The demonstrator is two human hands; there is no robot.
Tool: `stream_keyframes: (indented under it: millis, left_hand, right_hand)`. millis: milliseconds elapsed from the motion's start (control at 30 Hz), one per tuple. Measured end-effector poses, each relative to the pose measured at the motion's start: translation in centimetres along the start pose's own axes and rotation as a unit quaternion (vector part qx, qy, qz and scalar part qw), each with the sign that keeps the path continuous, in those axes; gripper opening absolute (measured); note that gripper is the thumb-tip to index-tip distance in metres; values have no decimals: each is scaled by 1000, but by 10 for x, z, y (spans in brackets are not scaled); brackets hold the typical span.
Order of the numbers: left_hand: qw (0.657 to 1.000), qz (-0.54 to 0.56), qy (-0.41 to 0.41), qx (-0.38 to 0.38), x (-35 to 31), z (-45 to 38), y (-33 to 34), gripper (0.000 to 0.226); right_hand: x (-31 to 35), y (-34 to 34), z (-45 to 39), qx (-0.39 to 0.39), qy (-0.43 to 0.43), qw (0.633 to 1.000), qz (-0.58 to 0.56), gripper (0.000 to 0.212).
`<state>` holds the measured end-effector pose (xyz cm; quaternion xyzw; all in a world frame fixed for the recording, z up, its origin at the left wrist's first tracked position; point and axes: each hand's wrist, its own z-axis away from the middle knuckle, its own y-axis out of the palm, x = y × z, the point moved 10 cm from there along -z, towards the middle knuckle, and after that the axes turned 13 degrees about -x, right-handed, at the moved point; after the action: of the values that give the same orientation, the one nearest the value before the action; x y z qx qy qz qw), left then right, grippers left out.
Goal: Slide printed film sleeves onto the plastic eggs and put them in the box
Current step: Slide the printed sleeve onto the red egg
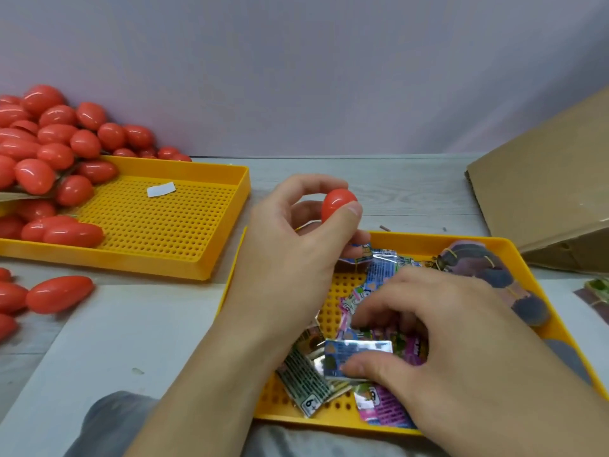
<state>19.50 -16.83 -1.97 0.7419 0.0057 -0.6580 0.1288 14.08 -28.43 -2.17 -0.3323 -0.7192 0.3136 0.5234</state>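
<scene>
Your left hand [290,245] holds one bare red plastic egg [336,204] up above the worktop, pinched between thumb and curled fingers [352,211], with no sleeve on it yet. Your right hand [438,328] reaches into the near yellow perforated tray [557,328], thumb and fingertips closing on a shiny printed film sleeve [357,351] among the loose pile; it looks touched more than lifted. So this egg is at the pick-a-sleeve step. A big heap of unsleeved red eggs [49,153] fills the far yellow tray [158,225] and spills onto the worktop, so most work appears to remain. The brown cardboard box [543,192] stands at right; its inside is hidden.
</scene>
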Motion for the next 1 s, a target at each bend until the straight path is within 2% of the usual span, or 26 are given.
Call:
stream_keyframes:
  millis: [100,200,267,333,400,533,633,767,867,1000]
  left_hand:
    - [1000,-1,0,0,1,0,1,12]
    - [1000,0,-1,-1,1,0,0,13]
    - [1000,-5,1,-2,1,0,0,13]
    - [1000,-12,5,-2,1,0,-1,13]
    - [1000,-17,8,-1,1,0,0,13]
    - [1000,-22,11,0,2,0,-1,12]
    - [1000,-23,16,3,1,0,-1,15]
    - [1000,-17,16,3,0,0,0,17]
    - [1000,-16,17,2,-1,0,1,12]
    - [999,-29,23,2,-3,1,1,12]
  right_hand:
    - [5,3,0,24,4,999,-28,26]
    - [2,-9,-4,-20,-2,1000,-3,12]
    - [10,-15,-9,-26,-42,997,64,27]
    - [17,-7,-8,8,-88,986,138,42]
    - [10,-4,-9,61,-35,987,143,48]
    - [16,1,-6,100,-55,985,133,53]
    - [15,2,-6,79,-70,987,117,47]
    - [8,5,-2,59,-48,991,109,38]
    - [6,0,-3,30,-18,996,85,16]
    - [10,-11,-2,-43,-25,999,15,26]
